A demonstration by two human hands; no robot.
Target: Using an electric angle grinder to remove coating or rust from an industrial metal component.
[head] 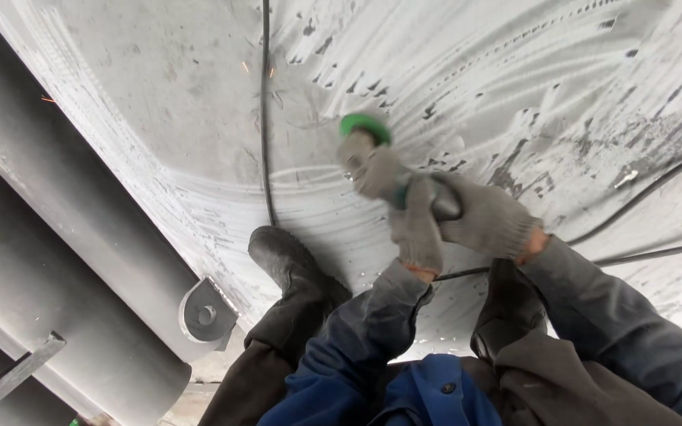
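Observation:
I hold an angle grinder (404, 193) with a green disc guard (365, 125) against a large curved metal surface (475, 71) covered in ground streaks. My left hand (404, 213), in a grey knit glove, grips the front of the tool near its head. Just behind it, my right hand (487, 217), also gloved in grey, wraps the grinder's dark body. A few orange sparks (246, 69) fly up and to the left of the disc. The tool's head is blurred.
A black cable (264, 118) runs down the metal surface to my black boot (286, 260). More cables (649, 189) cross at the right. Thick grey pipes (49, 237) and a welded lug with a hole (205, 314) lie at the left.

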